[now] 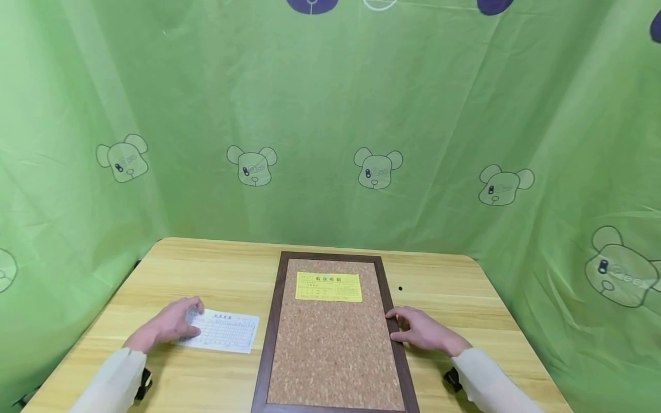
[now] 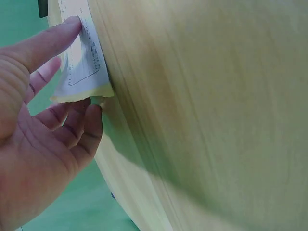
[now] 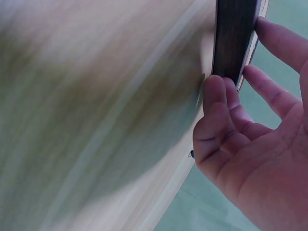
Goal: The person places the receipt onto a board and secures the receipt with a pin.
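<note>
A white printed receipt slip (image 1: 227,331), with a torn yellowish edge, lies left of the board. My left hand (image 1: 172,322) holds the slip's left end; in the left wrist view the thumb (image 2: 53,41) is over its printed face and the other fingers curl at its edge and underside. A cork board (image 1: 335,355) with a dark brown frame (image 1: 271,332) lies in the middle of the table, a yellow receipt slip (image 1: 329,288) on its upper part. My right hand (image 1: 420,328) rests its fingertips against the frame's right side, fingers loosely bent.
The light wood table (image 1: 206,264) has rounded far corners and a small dark hole (image 1: 400,288) right of the board. A green curtain (image 1: 320,103) with bear-head drawings hangs behind and around it. Dark straps (image 1: 144,383) are on both wrists.
</note>
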The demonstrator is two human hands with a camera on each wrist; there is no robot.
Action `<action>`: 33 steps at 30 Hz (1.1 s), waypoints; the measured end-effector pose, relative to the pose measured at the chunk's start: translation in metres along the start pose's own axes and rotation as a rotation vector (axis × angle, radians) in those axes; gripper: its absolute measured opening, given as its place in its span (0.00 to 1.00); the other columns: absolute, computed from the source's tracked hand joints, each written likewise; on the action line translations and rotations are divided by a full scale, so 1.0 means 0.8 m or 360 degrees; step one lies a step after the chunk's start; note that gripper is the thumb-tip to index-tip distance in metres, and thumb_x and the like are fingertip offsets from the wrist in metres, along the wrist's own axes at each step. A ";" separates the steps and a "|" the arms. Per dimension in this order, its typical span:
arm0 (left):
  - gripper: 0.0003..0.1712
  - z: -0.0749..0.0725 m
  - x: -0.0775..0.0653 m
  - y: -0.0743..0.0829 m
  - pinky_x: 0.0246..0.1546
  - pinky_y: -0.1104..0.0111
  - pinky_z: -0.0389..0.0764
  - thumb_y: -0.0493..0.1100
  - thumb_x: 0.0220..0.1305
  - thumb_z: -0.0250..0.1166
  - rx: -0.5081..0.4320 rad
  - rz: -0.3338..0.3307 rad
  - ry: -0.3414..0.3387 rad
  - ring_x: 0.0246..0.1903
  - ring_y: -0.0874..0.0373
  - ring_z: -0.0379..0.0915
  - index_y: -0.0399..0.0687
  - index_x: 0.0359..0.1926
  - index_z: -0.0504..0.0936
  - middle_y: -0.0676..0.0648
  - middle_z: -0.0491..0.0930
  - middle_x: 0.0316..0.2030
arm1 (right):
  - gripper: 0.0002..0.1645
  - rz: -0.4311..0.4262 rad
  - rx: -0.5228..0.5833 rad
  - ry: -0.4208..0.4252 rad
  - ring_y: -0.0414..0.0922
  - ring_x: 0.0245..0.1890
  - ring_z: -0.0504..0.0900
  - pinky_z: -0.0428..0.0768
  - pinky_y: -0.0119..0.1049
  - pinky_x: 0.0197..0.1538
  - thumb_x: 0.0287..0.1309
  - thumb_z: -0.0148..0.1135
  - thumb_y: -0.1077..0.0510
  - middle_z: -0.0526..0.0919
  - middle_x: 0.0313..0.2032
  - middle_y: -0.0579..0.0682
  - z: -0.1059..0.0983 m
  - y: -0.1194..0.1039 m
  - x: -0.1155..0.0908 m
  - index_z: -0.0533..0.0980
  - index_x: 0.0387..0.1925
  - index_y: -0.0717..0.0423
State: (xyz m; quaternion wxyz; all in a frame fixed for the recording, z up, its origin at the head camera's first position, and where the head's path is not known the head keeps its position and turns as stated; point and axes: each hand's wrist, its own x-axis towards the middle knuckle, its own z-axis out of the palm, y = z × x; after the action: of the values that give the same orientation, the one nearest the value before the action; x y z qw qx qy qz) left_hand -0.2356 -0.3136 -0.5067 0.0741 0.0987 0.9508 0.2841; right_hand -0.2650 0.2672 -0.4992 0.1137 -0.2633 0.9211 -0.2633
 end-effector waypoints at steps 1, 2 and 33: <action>0.19 0.000 0.000 0.000 0.41 0.55 0.72 0.38 0.43 0.75 -0.0011 -0.0002 -0.0003 0.38 0.51 0.70 0.50 0.35 0.74 0.46 0.76 0.40 | 0.25 -0.0001 0.0000 -0.0002 0.44 0.34 0.71 0.70 0.38 0.36 0.57 0.65 0.50 0.73 0.34 0.47 0.000 0.000 0.000 0.72 0.53 0.55; 0.18 0.001 0.000 0.000 0.38 0.57 0.72 0.37 0.44 0.74 -0.0018 0.0003 -0.0008 0.35 0.52 0.69 0.49 0.33 0.73 0.47 0.76 0.37 | 0.25 -0.0005 -0.0002 -0.0004 0.44 0.34 0.71 0.70 0.37 0.35 0.57 0.65 0.50 0.73 0.34 0.47 0.000 0.001 0.000 0.72 0.53 0.55; 0.15 -0.005 -0.008 -0.003 0.31 0.68 0.74 0.28 0.54 0.59 -0.0440 -0.0029 0.0007 0.38 0.53 0.74 0.38 0.43 0.82 0.27 0.69 0.56 | 0.24 0.0026 -0.0044 -0.0059 0.44 0.36 0.71 0.70 0.39 0.37 0.60 0.63 0.52 0.73 0.36 0.47 -0.004 -0.003 0.001 0.71 0.56 0.54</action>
State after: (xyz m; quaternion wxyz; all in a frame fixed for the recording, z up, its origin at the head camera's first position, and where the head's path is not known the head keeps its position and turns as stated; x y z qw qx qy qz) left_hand -0.2304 -0.3189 -0.5043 0.0875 0.0782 0.9036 0.4120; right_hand -0.2654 0.2661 -0.4953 0.1292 -0.2622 0.9245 -0.2448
